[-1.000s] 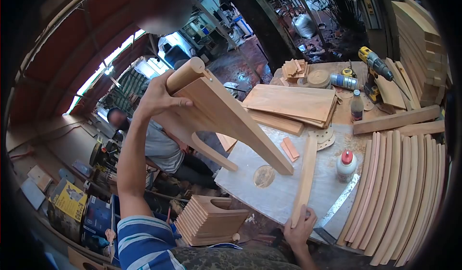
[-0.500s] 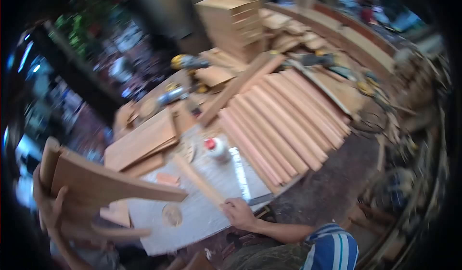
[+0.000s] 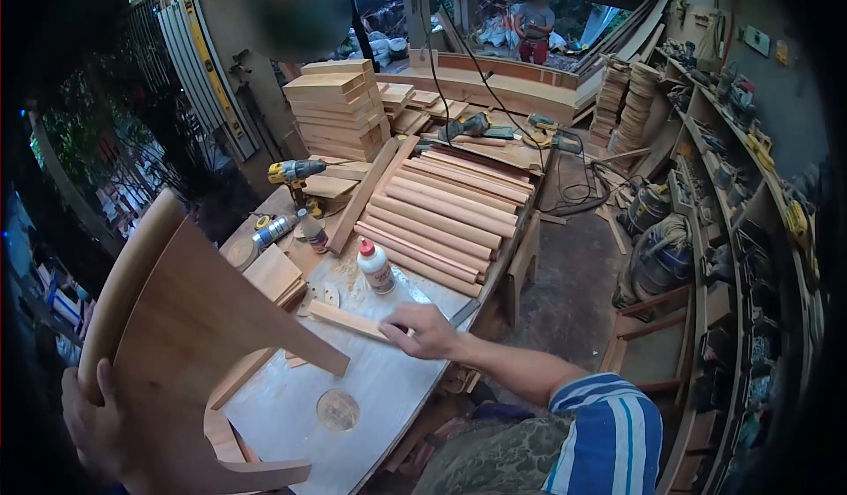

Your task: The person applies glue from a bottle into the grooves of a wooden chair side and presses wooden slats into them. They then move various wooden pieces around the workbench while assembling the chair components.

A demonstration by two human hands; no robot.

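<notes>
My left hand (image 3: 93, 420) is closed around the outer edge of a large curved wooden panel (image 3: 181, 318), which has an arched cut-out and two narrow legs. The panel is held raised and tilted at the left, over the near side of the table. My right hand (image 3: 422, 329), its fingers curled, is at the near end of a flat wooden strip (image 3: 344, 320) lying on the white tabletop (image 3: 388, 389). What those fingers hold, if anything, is hidden. Just beyond stands a white glue bottle (image 3: 377, 267) with a red cap, beside a metal ruler (image 3: 410, 287).
Rounded wooden slats (image 3: 437, 221) lie in a row, with stacked wooden blocks (image 3: 333, 111) behind. A yellow drill (image 3: 296, 175) and a spray can (image 3: 275, 229) are at the left. Tool-laden shelves (image 3: 706, 155) line the right. A person (image 3: 534, 27) stands far back.
The view has swung up and to the right and sharpened, bringing in the shelves and the far person. The curved panel appears larger and nearer. My right hand remains by the strip's end.
</notes>
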